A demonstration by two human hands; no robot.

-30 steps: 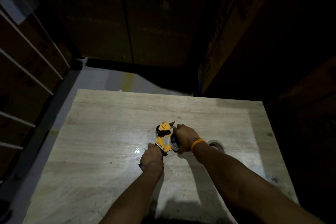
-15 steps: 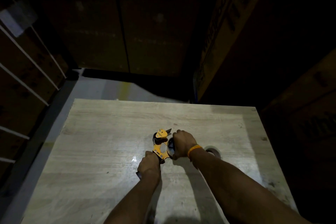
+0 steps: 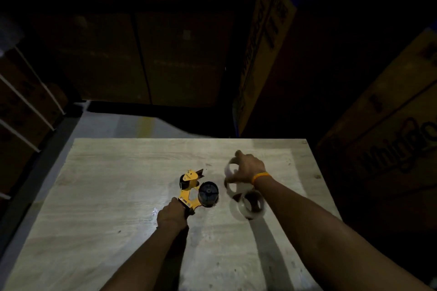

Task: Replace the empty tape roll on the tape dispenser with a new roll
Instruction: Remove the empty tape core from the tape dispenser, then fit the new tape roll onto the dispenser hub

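An orange tape dispenser (image 3: 188, 186) lies on the pale wooden table (image 3: 118, 196), its black spool hub (image 3: 208, 194) bare and facing up. My left hand (image 3: 172, 215) grips the dispenser's handle at its near end. To the right, my right hand (image 3: 247, 169), with an orange wristband, holds a thin pale ring, the empty tape core (image 3: 229, 176), lifted clear of the hub and blurred by motion. A clear tape roll (image 3: 251, 203) lies on the table just below my right wrist.
Large cardboard boxes (image 3: 262, 38) stand in the dark behind and to the right of the table. A rack with white bars (image 3: 28, 101) is at the left. A strip of grey floor (image 3: 113, 125) shows beyond the table's far edge.
My right hand has pulled the empty core off the hub and moved it right and away. The black hub now shows bare. The left hand keeps hold of the handle.
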